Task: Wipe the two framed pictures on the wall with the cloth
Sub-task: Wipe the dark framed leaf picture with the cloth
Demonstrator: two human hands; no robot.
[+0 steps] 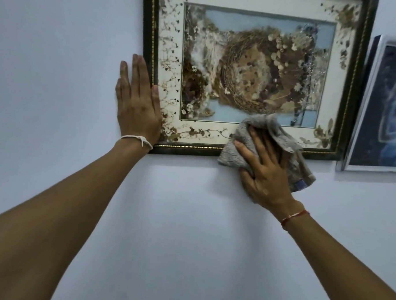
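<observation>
A large picture in a dark gilt-edged frame (151, 21) hangs on the wall; it shows a nest of dried plants on a pale mat. My left hand (137, 103) lies flat with straight fingers over the frame's lower left corner and the wall beside it. My right hand (263, 169) presses a crumpled grey cloth (232, 151) against the frame's bottom edge, right of the middle, with fingers spread over the cloth. To the right hangs a second picture (387, 109), blue and dark, in a thin silver frame; its right part is cut off by the view.
The wall (60, 51) is plain pale blue-white, bare to the left of and below the pictures. The two frames hang close together with a narrow gap between them.
</observation>
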